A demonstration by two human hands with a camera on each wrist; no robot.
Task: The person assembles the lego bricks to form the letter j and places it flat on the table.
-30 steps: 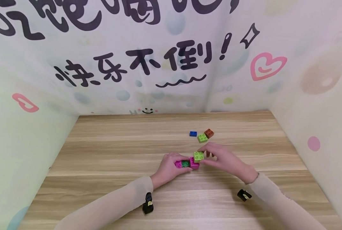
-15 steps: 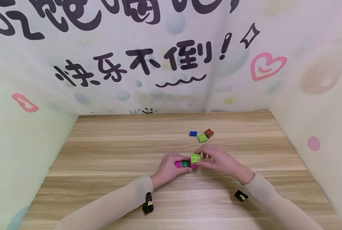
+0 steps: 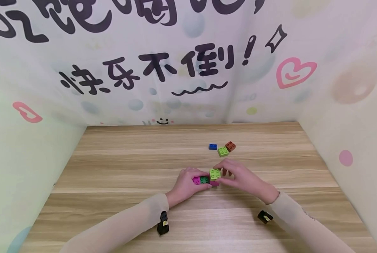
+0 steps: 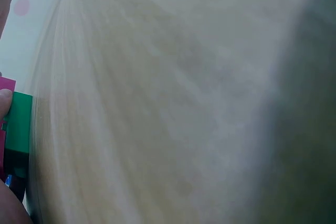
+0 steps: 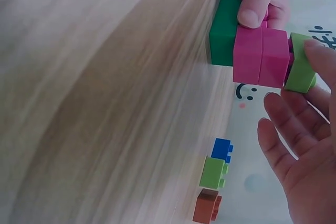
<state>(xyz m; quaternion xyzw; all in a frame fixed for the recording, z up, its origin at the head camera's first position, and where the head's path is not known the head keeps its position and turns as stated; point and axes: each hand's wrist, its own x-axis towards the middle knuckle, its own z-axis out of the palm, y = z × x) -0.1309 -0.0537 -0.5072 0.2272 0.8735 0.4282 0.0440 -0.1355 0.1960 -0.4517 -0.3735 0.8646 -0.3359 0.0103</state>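
Note:
My left hand [image 3: 190,182] grips a built stack of toy building bricks. Its green brick [image 5: 222,35] sits lowest in the right wrist view, with two magenta bricks [image 5: 248,59] above it; other magenta studs show beside my left thumb. Between thumb and fingers, my right hand [image 3: 240,177] pinches a lime brick [image 5: 302,64] over the upper magenta brick. A narrow gap with studs shows between those two, and the lime brick is slightly tilted. In the left wrist view, only a green side [image 4: 18,127] and some magenta appear at the left edge.
Behind the hands, a blue brick [image 3: 212,147], a second lime brick [image 3: 223,151] and a brown brick [image 3: 230,146] lie on the wooden table [image 3: 128,158]. Printed cloth walls [image 3: 188,109] enclose its back and sides.
My right hand has moved slightly left and down, bringing the lime brick from the magenta brick's right side to over it. My left hand and the loose bricks have stayed put.

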